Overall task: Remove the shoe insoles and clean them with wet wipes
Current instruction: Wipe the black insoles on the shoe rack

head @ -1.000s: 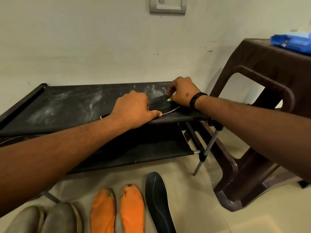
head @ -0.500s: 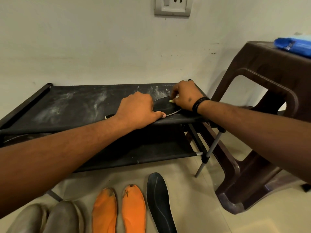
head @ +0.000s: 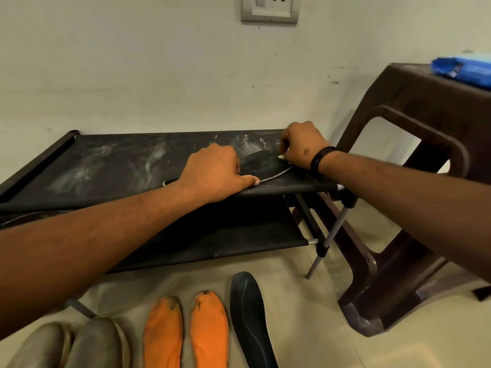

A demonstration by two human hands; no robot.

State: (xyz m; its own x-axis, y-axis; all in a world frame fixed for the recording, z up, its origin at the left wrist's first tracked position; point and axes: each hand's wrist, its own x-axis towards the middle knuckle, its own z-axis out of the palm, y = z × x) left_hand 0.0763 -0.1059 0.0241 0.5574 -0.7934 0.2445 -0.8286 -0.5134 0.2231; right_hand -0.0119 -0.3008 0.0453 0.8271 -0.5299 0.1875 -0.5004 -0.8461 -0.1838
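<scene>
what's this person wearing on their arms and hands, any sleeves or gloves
No sleeves or gloves in view: both forearms and both hands are bare. The right hand has a black band of several thin cords around its wrist and a small dark mark on its back. The left hand and its wrist wear nothing.

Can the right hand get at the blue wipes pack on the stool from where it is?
Probably yes: the right hand is pinching a wipe on the black insole, and the blue wipes pack lies uncovered on the brown stool beside it.
</scene>
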